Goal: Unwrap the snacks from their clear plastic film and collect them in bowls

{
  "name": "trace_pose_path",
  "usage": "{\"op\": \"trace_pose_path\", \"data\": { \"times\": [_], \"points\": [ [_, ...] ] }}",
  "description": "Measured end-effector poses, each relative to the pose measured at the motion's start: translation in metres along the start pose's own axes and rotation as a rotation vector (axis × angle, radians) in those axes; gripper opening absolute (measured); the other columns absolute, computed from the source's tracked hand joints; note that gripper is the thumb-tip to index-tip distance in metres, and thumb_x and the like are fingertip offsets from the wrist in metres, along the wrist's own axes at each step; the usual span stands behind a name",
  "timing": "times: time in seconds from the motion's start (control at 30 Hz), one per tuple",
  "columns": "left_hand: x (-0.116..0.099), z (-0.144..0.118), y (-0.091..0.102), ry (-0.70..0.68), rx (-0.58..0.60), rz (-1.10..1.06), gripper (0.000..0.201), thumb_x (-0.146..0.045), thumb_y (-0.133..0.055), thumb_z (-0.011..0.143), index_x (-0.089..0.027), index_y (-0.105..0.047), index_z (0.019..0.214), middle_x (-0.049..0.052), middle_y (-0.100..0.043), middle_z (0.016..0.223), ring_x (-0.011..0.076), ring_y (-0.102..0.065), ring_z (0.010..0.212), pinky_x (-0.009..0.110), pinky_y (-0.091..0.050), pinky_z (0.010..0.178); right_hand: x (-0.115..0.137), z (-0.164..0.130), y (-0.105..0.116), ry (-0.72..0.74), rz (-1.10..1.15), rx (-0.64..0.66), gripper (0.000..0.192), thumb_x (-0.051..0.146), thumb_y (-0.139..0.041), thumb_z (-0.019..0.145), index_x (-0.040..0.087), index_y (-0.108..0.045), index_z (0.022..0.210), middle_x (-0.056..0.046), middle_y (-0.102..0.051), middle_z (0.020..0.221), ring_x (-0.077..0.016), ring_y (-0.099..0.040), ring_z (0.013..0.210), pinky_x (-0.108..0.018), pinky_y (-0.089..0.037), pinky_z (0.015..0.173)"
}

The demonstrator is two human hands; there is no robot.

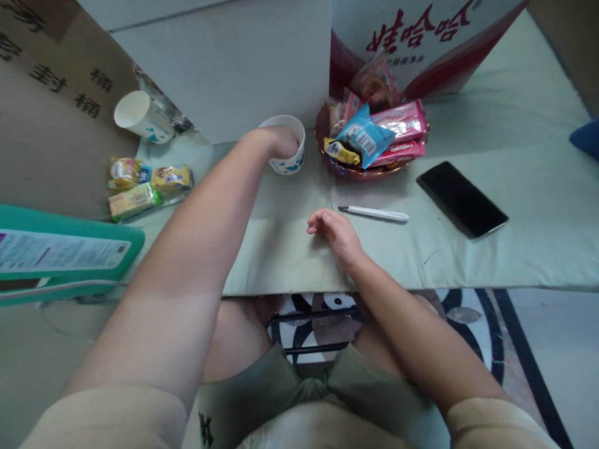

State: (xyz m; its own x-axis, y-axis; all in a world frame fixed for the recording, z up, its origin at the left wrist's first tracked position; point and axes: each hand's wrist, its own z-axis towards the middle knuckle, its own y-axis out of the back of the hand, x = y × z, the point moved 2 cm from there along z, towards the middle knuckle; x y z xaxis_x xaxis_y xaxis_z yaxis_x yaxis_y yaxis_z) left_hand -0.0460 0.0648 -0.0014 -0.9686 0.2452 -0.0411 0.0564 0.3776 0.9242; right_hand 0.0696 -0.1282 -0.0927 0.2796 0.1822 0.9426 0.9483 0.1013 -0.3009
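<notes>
My left hand [279,141] reaches forward and grips a white paper cup with blue marks [292,163], its fingers over the near rim; the cup stands upright on the pale green table [515,187]. My right hand [331,232] rests on the table near the front edge, fingers loosely curled and holding nothing. A white pen [374,213] lies just right of it, apart from the fingers.
A dark red bowl [355,172] heaped with wrapped snacks stands right of the cup. A black phone [461,199] lies further right. A second paper cup [140,116] lies tipped at the far left above several snack packets [145,186]. A red-and-white box [421,37] stands behind the bowl.
</notes>
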Motion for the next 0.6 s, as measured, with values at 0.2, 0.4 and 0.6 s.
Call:
{"op": "trace_pose_path", "data": {
  "times": [0.2, 0.4, 0.6],
  "points": [
    [0.024, -0.061, -0.03, 0.04, -0.707, -0.501, 0.019, -0.039, -0.062, 0.09, -0.03, -0.074, 0.102, 0.005, -0.075, 0.095, 0.0289, -0.066, 0.109, 0.042, -0.049, 0.093, -0.005, -0.001, -0.003, -0.012, -0.027, -0.035, 0.037, 0.058, -0.057, 0.081, 0.022, -0.066, 0.077, 0.0, -0.063, 0.068, -0.0156, -0.057, 0.069, -0.031, -0.042, 0.072],
    [0.16, -0.092, -0.074, 0.249, -0.977, -0.648, 0.037, -0.05, -0.085, 0.065, -0.03, -0.069, 0.091, 0.005, -0.067, 0.106, 0.033, -0.048, 0.133, 0.051, -0.031, 0.11, -0.007, -0.007, -0.009, 0.003, -0.141, -0.049, 0.032, 0.053, -0.057, 0.082, 0.023, -0.067, 0.077, 0.0, -0.063, 0.068, -0.016, -0.057, 0.071, -0.032, -0.042, 0.075],
    [0.218, -0.103, -0.08, 0.057, -0.709, -0.975, 0.048, -0.062, -0.083, 0.043, -0.029, -0.072, 0.077, 0.013, -0.07, 0.106, 0.0451, -0.027, 0.153, 0.056, -0.028, 0.105, -0.003, -0.008, -0.015, 0.015, -0.23, -0.059, 0.027, 0.05, -0.06, 0.079, 0.024, -0.065, 0.074, 0.0, -0.062, 0.066, -0.0172, -0.058, 0.071, -0.034, -0.043, 0.076]
  ]
}}
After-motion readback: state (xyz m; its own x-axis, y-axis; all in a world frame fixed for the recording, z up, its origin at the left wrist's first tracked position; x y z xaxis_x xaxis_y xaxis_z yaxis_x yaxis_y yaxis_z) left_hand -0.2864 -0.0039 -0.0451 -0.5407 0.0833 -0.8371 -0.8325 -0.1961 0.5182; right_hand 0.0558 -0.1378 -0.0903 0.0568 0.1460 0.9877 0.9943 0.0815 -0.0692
